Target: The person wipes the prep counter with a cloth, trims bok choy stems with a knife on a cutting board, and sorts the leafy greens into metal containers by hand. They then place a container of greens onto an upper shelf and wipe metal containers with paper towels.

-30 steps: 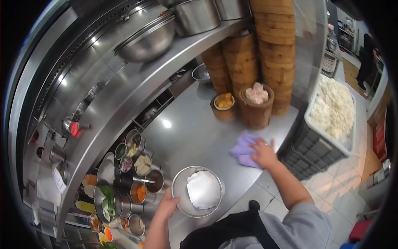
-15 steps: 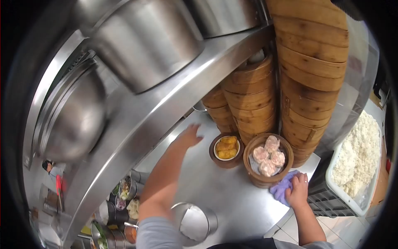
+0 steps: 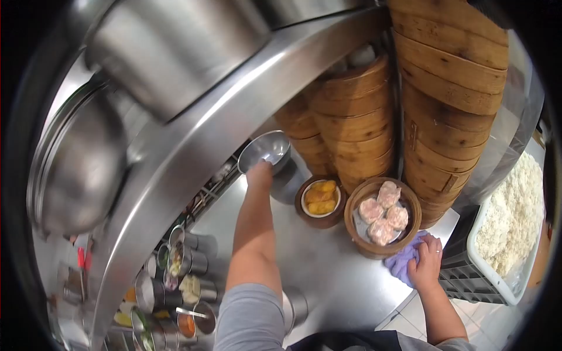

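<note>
My left hand (image 3: 259, 171) reaches across the counter and grips the near rim of a small metal bowl (image 3: 266, 146); its fingertips are partly hidden in the bowl. The bowl looks tilted. My right hand (image 3: 426, 263) is closed over a purple cloth (image 3: 401, 264) at the counter's right edge. Beside the cloth, a round bamboo steamer (image 3: 354, 235) holds several pink dumplings (image 3: 383, 212). Left of it, a smaller steamer (image 3: 319, 222) holds yellow-orange food (image 3: 321, 198) in a white dish.
Tall stacks of bamboo steamers (image 3: 357, 123) stand behind. A metal shelf (image 3: 193, 137) bears large pots (image 3: 181, 52) and bowls (image 3: 79, 164). Ingredient tins (image 3: 190, 263) line the left. A metal container (image 3: 297, 307) sits beside my left sleeve. A crate (image 3: 468, 275) of white crumbly food is at right.
My left hand has left the round container with white sheets and reached the small metal bowl. My right hand has moved the cloth beside the dumpling steamer. The view has shifted closer to the steamers.
</note>
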Demonstrator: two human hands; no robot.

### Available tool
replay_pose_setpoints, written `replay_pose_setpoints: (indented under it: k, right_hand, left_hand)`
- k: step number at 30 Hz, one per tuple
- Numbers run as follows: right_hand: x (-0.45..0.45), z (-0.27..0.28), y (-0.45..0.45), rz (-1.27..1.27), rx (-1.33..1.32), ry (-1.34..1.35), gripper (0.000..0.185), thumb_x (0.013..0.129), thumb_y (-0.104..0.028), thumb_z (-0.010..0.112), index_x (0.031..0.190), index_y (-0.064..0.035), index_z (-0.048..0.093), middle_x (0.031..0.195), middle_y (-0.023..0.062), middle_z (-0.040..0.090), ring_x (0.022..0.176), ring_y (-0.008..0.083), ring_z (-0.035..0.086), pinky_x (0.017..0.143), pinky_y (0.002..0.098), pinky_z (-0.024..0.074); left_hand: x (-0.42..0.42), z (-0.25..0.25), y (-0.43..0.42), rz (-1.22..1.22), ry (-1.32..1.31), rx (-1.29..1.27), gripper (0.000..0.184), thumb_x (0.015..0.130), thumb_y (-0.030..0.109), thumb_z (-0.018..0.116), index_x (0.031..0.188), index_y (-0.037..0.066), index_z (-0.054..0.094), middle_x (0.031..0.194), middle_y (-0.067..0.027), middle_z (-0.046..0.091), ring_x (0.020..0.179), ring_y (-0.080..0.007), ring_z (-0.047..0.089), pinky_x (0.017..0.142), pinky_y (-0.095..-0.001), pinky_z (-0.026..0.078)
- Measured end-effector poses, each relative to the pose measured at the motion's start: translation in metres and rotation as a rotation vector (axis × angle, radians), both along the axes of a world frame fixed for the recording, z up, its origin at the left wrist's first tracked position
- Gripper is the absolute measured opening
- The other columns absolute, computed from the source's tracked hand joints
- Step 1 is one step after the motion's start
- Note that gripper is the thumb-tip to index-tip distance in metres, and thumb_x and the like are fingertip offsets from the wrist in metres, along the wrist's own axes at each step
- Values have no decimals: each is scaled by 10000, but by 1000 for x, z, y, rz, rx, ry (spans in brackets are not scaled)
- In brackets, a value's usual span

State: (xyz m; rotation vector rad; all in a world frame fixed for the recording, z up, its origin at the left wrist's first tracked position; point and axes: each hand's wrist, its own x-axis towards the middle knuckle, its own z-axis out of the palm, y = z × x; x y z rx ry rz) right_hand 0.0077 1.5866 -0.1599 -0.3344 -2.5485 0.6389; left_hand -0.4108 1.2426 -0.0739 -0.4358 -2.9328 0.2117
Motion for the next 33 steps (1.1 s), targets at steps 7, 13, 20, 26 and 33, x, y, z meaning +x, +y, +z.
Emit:
replay_pose_setpoints:
  k: [7, 13, 20, 26, 33]
  right_hand:
    - [-1, -17, 0, -46, 77, -38, 361, 722, -100, 557, 1064, 18, 557, 1244, 220, 516, 1193, 411, 440, 1063, 503, 316]
    - [0, -31, -5, -123, 287, -219, 446, 841, -169, 535, 1271, -66, 479, 1387, 131, 441, 1317, 334, 389, 1123, 568, 213]
    - [19, -62, -32, -119, 412, -118, 449, 945, -291, 457, 1331, -62, 430, 1400, 143, 433, 1322, 326, 398, 1069, 580, 289]
    - [62, 16, -168, 22, 467, -341, 435, 910, -269, 505, 1309, -99, 464, 1412, 152, 420, 1322, 342, 396, 1082, 604, 260]
    - [110, 84, -291, 283, 508, 215, 490, 834, -171, 601, 1305, -100, 483, 1439, 156, 399, 1308, 351, 408, 1052, 577, 297]
  left_hand:
    - [137, 74, -126, 113, 247, 56, 242, 843, 264, 618, 1015, 99, 660, 1034, -129, 640, 956, -321, 645, 825, -428, 526]
    - [413, 189, -154, 15, 289, 508, 129, 815, 135, 672, 900, 45, 633, 916, -134, 591, 897, -333, 595, 745, -410, 473]
    - [648, 191, -198, 67, 186, 628, 146, 742, 27, 722, 862, 57, 643, 884, -90, 600, 823, -293, 608, 700, -363, 498]
    - [741, 93, -267, 87, -12, 754, 149, 773, 63, 693, 904, 72, 624, 905, -62, 597, 851, -290, 598, 709, -364, 505]
    - [778, -10, -364, -71, -28, 616, 302, 748, -10, 623, 1028, 102, 640, 1067, -84, 590, 1005, -288, 571, 802, -363, 519]
